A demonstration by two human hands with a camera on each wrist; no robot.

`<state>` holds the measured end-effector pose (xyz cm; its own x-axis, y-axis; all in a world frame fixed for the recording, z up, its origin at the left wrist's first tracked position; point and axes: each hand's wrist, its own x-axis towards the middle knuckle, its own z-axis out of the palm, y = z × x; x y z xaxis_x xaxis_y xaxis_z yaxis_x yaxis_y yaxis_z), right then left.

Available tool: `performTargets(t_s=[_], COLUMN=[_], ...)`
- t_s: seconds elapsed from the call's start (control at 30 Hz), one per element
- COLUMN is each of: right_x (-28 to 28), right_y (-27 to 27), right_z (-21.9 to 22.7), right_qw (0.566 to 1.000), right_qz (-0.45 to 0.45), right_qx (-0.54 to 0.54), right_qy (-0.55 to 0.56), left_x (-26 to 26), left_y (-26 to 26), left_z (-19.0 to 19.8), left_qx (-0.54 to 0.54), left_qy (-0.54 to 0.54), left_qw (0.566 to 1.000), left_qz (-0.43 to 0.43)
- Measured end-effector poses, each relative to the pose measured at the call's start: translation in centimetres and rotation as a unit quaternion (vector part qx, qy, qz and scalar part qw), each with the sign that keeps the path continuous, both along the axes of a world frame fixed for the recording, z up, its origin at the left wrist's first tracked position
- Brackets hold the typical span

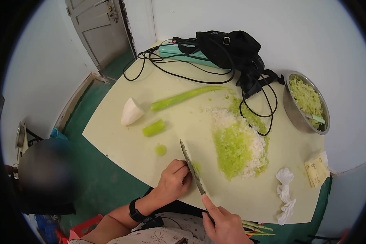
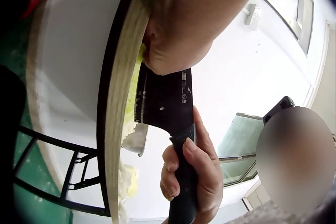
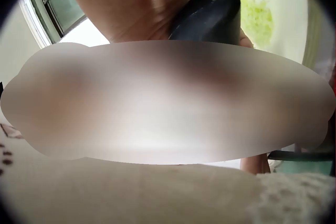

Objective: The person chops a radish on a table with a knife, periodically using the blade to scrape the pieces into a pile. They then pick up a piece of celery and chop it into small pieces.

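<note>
My right hand [image 1: 224, 223] grips the black handle of a cleaver [image 1: 192, 168], whose broad dark blade has bits stuck to it in the left wrist view. My left hand [image 1: 175, 179] lies right beside the blade with curled fingers, holding a bit of green stem [image 2: 142, 53] mostly hidden under them. A pale green slice [image 1: 197, 166] shows on the other side of the blade. Farther left lie a round slice [image 1: 160, 150], a short stem chunk [image 1: 153, 128] and a long peeled green stem [image 1: 187, 97]. In the right wrist view, the handle end [image 3: 210, 16] shows in the palm.
Diced green and white vegetable [image 1: 236, 150] is heaped right of the cleaver. A white vegetable piece [image 1: 132, 112] stands at left. A metal bowl of shreds [image 1: 286, 99], a black bag with cables [image 1: 227, 49], crumpled tissue [image 1: 286, 195] and a yellow packet [image 1: 316, 171] lie around.
</note>
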<state>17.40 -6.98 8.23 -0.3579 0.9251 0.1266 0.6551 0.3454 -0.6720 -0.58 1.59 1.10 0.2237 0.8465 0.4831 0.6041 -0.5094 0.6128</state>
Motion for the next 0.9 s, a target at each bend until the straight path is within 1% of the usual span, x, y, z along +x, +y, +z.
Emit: performTargets(t_s=[0.07,0.17,0.27,0.37,0.47,0.57,0.7,0.77,0.9], right_x=[-0.3,-1.1,-0.6,-0.3,0.1,0.1,-0.1,-0.3,-0.2], right_y=[0.3,1.7,1.7,0.3,-0.3,-0.1,1.2,1.9,1.6], right_z=[-0.4,0.5,-0.1,-0.6,0.4,0.6,-1.1,-1.1,-0.2], right_qw=[1.0,0.995,0.996,0.998,0.999,0.999,0.999,0.999,0.998], right_qz=[-0.005,-0.022,-0.038,-0.013,-0.003,0.0,-0.007,-0.013,-0.017], right_qx=[0.004,-0.088,-0.077,0.011,-0.028,-0.031,-0.015,-0.015,-0.034], right_qy=[-0.006,-0.042,0.024,0.059,0.02,0.015,0.028,0.042,0.052], left_x=[0.0,0.2,-0.1,0.0,0.0,0.0,-0.1,-0.2,-0.1], left_y=[0.0,0.2,0.2,0.0,0.0,-0.1,0.0,0.0,-0.1], left_z=[0.0,-0.4,-0.5,-0.2,0.1,0.2,-0.3,-0.2,0.1], left_qx=[0.005,0.022,0.027,0.017,0.008,0.005,0.011,0.01,-0.011], left_qy=[0.003,-0.007,-0.024,-0.031,-0.025,-0.023,-0.023,-0.027,-0.047], left_qw=[1.0,1.0,0.999,0.999,1.0,1.0,1.0,1.0,0.999], left_qz=[0.003,0.004,0.01,0.014,0.01,0.011,0.008,0.006,0.023])
